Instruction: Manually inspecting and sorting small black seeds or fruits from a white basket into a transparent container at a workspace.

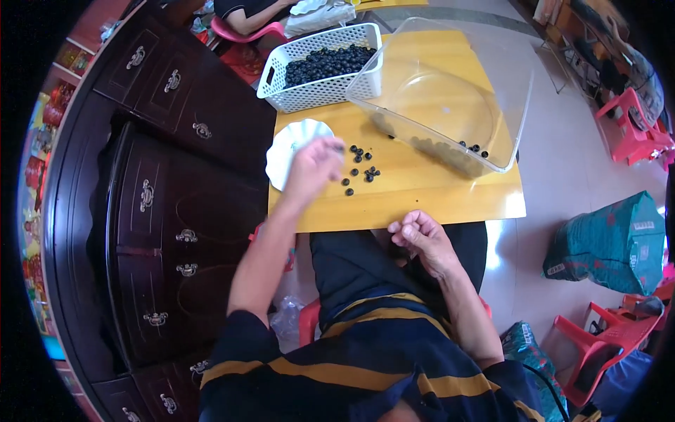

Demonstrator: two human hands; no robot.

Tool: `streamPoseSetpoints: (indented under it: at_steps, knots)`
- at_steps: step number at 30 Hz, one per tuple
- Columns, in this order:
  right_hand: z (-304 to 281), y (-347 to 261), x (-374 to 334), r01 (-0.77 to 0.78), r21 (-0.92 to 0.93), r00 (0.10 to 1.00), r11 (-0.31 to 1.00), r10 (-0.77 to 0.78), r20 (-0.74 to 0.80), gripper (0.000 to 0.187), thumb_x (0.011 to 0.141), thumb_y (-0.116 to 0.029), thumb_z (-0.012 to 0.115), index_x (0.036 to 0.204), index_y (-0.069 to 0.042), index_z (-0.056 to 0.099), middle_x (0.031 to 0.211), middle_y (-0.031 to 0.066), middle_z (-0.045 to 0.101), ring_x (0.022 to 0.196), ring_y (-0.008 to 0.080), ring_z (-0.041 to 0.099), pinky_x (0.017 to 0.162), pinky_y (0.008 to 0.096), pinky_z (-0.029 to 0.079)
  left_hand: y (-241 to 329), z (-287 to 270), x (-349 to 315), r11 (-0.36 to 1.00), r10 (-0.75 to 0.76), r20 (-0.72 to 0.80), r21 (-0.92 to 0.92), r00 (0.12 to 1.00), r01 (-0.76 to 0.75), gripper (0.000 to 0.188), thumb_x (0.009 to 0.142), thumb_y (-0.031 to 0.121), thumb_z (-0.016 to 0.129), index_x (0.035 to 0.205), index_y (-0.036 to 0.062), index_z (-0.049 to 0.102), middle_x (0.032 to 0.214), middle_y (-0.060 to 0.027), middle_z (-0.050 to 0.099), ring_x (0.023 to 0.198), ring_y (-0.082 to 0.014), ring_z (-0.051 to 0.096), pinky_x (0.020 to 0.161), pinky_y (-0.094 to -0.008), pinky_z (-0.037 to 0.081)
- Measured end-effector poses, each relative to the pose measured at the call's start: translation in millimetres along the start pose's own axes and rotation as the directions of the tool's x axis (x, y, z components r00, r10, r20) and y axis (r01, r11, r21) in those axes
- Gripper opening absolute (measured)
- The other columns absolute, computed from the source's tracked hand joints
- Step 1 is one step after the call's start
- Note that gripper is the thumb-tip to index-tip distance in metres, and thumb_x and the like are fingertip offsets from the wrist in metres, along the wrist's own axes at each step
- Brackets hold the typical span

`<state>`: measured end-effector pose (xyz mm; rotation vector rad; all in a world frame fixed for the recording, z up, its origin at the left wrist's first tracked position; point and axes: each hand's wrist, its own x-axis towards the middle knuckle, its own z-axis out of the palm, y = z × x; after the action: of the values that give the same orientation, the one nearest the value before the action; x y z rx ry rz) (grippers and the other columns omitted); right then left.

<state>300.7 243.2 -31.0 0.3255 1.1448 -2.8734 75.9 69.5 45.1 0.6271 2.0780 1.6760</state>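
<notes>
My left hand (313, 165) hovers over the yellow wooden table (450, 200), just right of a white scalloped dish (285, 151), its fingers pinched together near the dish; whether it holds a berry I cannot tell. Several loose dark round berries (362, 169) lie on the table beside that hand. My right hand (418, 235) rests loosely curled at the table's near edge, above my lap, and its contents are hidden. A white lattice basket (278, 88) full of dark berries stands at the far left of the table.
A large clear plastic tub (506, 133) with a few berries in it sits at the far right of the table. A dark wooden cabinet (162, 211) runs along the left. Another person sits beyond the table. Red plastic chairs (598, 344) and a green sack (612, 243) stand on the right.
</notes>
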Motion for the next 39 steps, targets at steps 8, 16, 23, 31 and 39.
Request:
streamPoseSetpoints:
  at_steps: [8, 16, 23, 31, 39]
  knots:
    - [13.0, -8.3, 20.0, 0.017, -0.223, 0.997, 0.975, -0.033, -0.069, 0.013, 0.097, -0.015, 0.068, 0.103, -0.007, 0.061, 0.103, 0.0054, 0.070, 0.090, 0.0101, 0.064, 0.086, 0.0250, 0.052, 36.6, -96.0, 121.2, 0.979, 0.196, -0.269, 0.114, 0.943, -0.171, 0.039, 0.093, 0.008, 0.064, 0.127, -0.0096, 0.057, 0.083, -0.0019, 0.063, 0.071, -0.0064, 0.057, 0.063, -0.0217, 0.045]
    - [12.5, -8.7, 71.3, 0.317, -0.899, 0.872, 0.304, -0.466, 0.150, 0.013, 0.093, -0.007, 0.069, 0.104, -0.002, 0.068, 0.090, 0.0068, 0.069, 0.082, 0.0142, 0.066, 0.073, 0.0279, 0.053, -28.5, -113.7, 58.6, 0.622, 0.206, -0.247, 0.780, 0.947, 0.068, 0.012, 0.084, 0.015, 0.072, 0.088, 0.0030, 0.075, 0.079, -0.0130, 0.074, 0.073, -0.0198, 0.073, 0.068, -0.0327, 0.055]
    - [30.4, -7.7, 95.4, 0.287, -0.956, 0.780, -0.057, -0.565, 0.268, 0.021, 0.083, -0.003, 0.070, 0.104, -0.006, 0.070, 0.088, 0.0128, 0.065, 0.080, 0.0306, 0.066, 0.070, 0.0377, 0.054, -56.1, -102.7, 36.8, 0.500, 0.195, -0.176, 0.864, 0.965, 0.057, 0.015, 0.082, 0.014, 0.074, 0.095, 0.0067, 0.075, 0.092, -0.0126, 0.073, 0.085, -0.0305, 0.071, 0.076, -0.0398, 0.056]
    - [40.3, 0.0, 106.0, 0.231, -0.963, 0.771, -0.140, -0.578, 0.269, 0.022, 0.081, -0.009, 0.072, 0.103, -0.011, 0.071, 0.089, 0.0089, 0.065, 0.082, 0.0295, 0.066, 0.070, 0.0397, 0.054, -70.8, -102.7, 42.3, 0.457, 0.336, -0.090, 0.886, 0.937, -0.078, 0.011, 0.083, 0.012, 0.072, 0.093, 0.0070, 0.074, 0.094, -0.0128, 0.072, 0.085, -0.0335, 0.070, 0.074, -0.0431, 0.056]
    - [26.9, 5.0, 102.8, 0.221, -0.945, 0.758, -0.242, -0.567, 0.323, 0.022, 0.080, -0.008, 0.073, 0.101, -0.008, 0.066, 0.090, 0.0105, 0.065, 0.083, 0.0304, 0.065, 0.071, 0.0395, 0.054, -67.4, -95.9, 36.7, 0.497, 0.402, -0.064, 0.853, 0.913, -0.159, 0.008, 0.084, 0.009, 0.070, 0.091, 0.0061, 0.072, 0.092, -0.0144, 0.071, 0.082, -0.0344, 0.069, 0.071, -0.0437, 0.055]
